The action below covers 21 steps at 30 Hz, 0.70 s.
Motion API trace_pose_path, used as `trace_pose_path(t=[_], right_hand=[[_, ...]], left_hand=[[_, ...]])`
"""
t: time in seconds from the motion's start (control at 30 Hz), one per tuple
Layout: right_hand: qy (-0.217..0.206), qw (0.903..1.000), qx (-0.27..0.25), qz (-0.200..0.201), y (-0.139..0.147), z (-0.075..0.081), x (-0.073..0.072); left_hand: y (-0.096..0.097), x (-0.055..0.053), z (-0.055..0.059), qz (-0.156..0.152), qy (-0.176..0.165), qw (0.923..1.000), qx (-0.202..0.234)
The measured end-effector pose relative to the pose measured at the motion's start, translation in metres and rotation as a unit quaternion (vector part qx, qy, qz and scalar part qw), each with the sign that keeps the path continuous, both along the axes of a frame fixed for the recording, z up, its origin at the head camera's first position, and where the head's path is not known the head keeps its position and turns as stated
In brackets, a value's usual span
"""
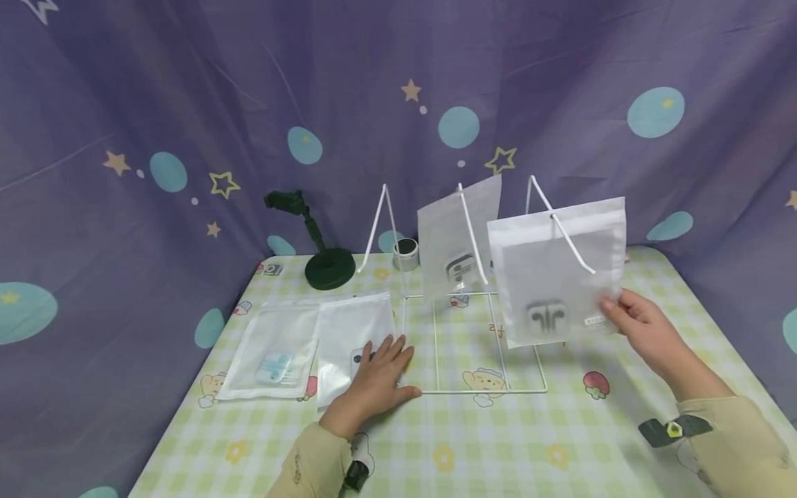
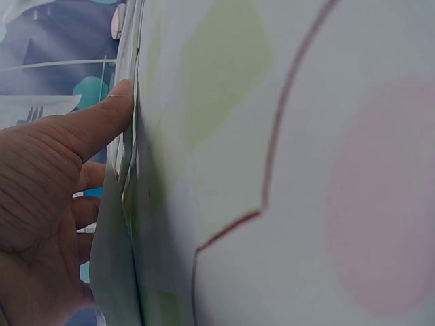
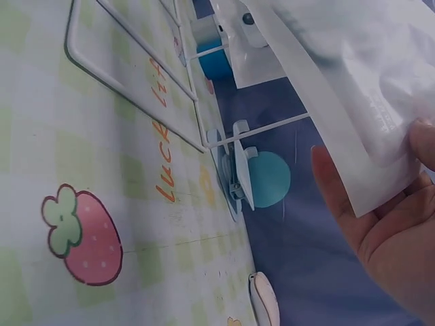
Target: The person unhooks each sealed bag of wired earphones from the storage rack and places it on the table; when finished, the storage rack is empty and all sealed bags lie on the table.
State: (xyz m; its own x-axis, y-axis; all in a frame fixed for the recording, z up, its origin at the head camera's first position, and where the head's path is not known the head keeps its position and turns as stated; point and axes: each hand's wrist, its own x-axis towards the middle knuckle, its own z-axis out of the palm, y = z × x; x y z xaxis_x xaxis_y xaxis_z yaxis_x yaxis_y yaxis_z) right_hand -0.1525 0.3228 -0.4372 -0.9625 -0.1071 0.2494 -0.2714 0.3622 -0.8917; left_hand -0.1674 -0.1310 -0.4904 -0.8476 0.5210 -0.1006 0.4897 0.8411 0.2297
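My right hand [image 1: 654, 339] pinches the lower right corner of a white zip pouch [image 1: 560, 256] printed with earphones. This pouch hangs by its top hole on the right prong of a white wire rack [image 1: 473, 392]; thumb and fingers at its edge show in the right wrist view. Another white pouch [image 1: 445, 228] hangs tilted on the middle prong, while the left prong [image 1: 374, 228] is bare. With fingers spread, my left hand [image 1: 376, 377] rests over a flat pouch [image 1: 355, 318] on the table, its thumb at the rack's base. Beside that lies a pouch [image 1: 249, 353] with a light blue item.
A dark green stand [image 1: 330, 268] and a grey cylinder [image 1: 406, 259] stand at the back of the checked tablecloth [image 1: 498, 449]. Behind the rack, the right wrist view shows a pale blue folding stand [image 3: 238, 170] and a small pinkish case [image 3: 264, 299]. A purple curtain [image 1: 373, 55] closes off the back.
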Motion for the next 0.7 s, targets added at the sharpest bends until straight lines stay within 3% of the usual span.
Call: trace_pose_path(t=[0.7], right_hand=[[0.020, 0.9986, 0.044, -0.024, 0.009, 0.007, 0.049]], left_hand=[[0.001, 0.000, 0.001, 0.013, -0.003, 0.9997, 0.021]])
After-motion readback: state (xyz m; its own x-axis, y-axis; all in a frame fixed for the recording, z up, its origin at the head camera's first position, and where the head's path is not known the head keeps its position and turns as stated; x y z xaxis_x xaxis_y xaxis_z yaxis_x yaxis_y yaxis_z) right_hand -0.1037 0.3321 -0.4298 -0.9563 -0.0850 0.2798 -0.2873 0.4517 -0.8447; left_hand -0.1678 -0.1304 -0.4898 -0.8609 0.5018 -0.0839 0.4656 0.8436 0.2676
